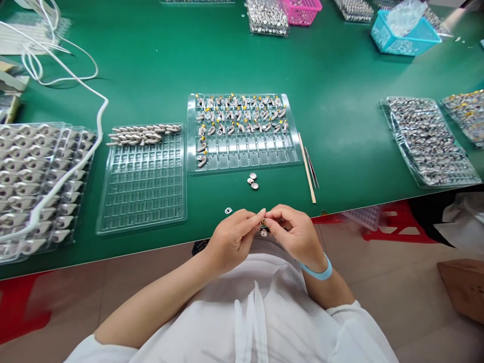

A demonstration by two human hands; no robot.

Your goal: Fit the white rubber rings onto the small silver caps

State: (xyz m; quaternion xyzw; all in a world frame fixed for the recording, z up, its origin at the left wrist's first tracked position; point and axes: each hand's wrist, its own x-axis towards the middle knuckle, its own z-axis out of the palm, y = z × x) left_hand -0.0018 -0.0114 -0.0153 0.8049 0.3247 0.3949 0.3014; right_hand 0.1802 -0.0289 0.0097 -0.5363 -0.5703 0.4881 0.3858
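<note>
Left hand (233,238) and right hand (297,234): fingertips pinched nearly closed on small part (263,221), at near edge of desk (348,146). Grip lightly, brace fingertips together, work farther in; drops stay on top. Fit hidden, can't tell.

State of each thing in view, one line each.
Left hand: fingertips closed at small part
Right hand: pinching small part
Middle tray: partly filled
Tray to its left: parts at far end
Tweezers: lying down
Wooden stick: lying down
Blue basket: upright, holding clear bag
White cable: loose
</note>
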